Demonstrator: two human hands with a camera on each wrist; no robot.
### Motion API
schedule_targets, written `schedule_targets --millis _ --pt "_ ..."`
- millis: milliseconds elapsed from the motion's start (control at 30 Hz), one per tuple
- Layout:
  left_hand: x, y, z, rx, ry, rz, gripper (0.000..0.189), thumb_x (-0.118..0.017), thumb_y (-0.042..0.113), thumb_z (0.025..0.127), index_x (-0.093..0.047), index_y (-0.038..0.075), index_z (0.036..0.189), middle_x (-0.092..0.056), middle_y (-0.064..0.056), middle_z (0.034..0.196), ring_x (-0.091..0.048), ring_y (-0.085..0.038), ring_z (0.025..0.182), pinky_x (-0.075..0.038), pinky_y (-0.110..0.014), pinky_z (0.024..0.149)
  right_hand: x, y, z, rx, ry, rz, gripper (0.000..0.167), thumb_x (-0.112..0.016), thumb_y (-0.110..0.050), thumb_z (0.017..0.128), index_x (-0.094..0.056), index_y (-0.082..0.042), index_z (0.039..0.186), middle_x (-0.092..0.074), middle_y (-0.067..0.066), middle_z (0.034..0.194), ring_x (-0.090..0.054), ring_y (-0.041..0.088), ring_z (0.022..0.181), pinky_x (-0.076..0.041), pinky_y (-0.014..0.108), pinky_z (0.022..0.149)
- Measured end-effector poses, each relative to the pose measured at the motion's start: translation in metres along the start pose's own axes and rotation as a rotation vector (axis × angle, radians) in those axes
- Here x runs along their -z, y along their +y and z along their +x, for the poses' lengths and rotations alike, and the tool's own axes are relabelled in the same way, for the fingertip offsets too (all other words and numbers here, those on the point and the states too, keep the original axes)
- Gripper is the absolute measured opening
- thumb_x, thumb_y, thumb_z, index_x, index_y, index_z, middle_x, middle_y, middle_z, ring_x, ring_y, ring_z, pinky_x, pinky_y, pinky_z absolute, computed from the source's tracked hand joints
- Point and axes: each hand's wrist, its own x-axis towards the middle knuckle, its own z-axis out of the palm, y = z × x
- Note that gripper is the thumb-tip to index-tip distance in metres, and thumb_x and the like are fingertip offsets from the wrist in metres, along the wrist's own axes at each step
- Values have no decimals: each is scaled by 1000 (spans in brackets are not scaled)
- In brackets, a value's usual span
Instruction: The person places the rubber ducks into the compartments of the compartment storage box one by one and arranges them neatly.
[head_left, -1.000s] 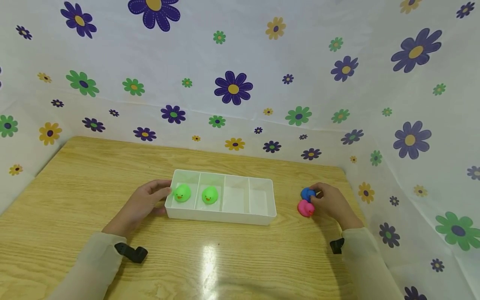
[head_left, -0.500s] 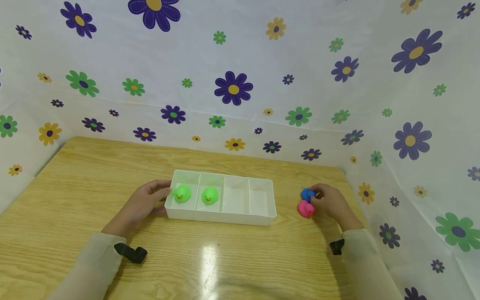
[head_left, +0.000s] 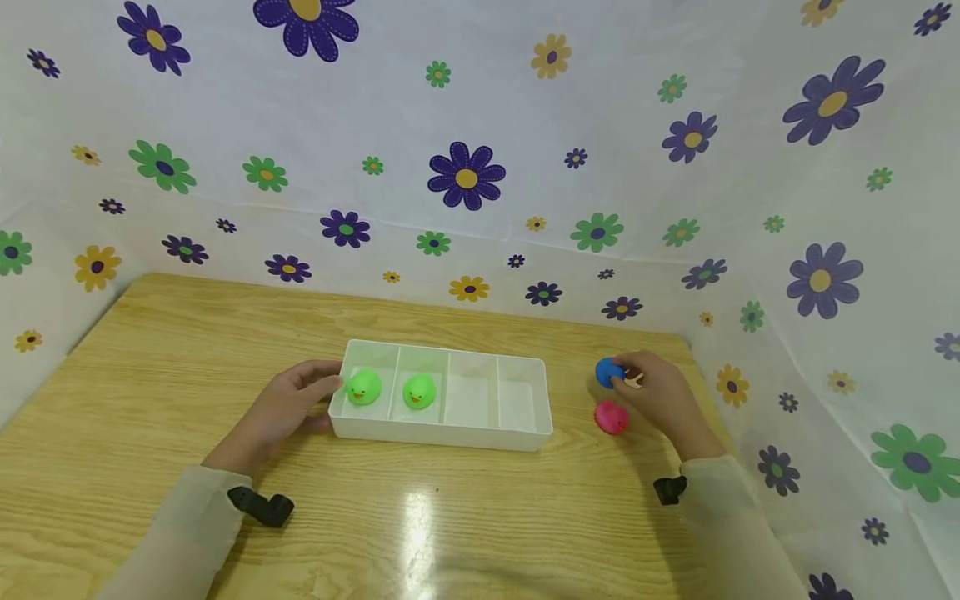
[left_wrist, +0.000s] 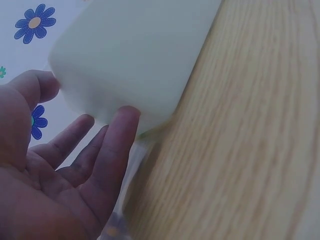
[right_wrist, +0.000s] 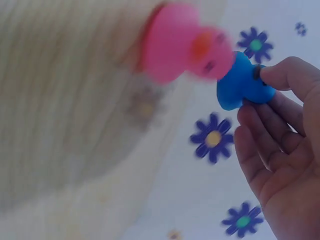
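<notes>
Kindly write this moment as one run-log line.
right hand: holds blue duck; left hand: touches end of white tray; tray: two green ducks, separate compartments; pink duck: on table

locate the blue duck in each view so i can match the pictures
Head: the blue duck, right of centre, held by the right hand, just beyond the pink duck.
Left wrist: not in it.
Right wrist: the blue duck, upper right, in the same hand.
Shared landmark: the flowered cloth, in all three views.
</notes>
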Motion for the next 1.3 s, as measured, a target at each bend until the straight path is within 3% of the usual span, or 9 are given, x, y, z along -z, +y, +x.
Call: schedule_targets --millis 400,667,867,1300 --pt "2 0 1 -9 -1 26 61 -59 44 105 -44 12 156 -44 -15 158 -58 -31 121 -60 -31 82 -11 -79 14 183 45 78 26 -73 -11 95 -72 1 119 -72 16 114 -68 34 99 -58 52 89" --pt "2 0 1 -5 3 32 61 -58 44 105 -45 11 155 -45 -15 157 -59 -29 119 -61 -31 81 -28 -127 15 248 -26 112 25 -76 -12 95 -73 -2 117 -70 9 110 -65 26 97 -59 44 85" --pt "2 0 1 0 3 30 62 -58 45 105 -44 12 156 -44 -15 158 -59 -30 120 -60 -31 82 -45 -145 19 285 -60 97 25 -77 -14 94 -74 -4 117 -70 4 107 -63 20 93 -57 34 80" --pt "3 -1 0 -8 -3 19 62 -58 45 105 -45 12 155 -44 -15 158 -58 -32 122 -61 -31 82 -70 -162 29 263 -155 67 21 -78 -18 94 -75 -7 112 -69 1 102 -63 22 94 -54 33 81"
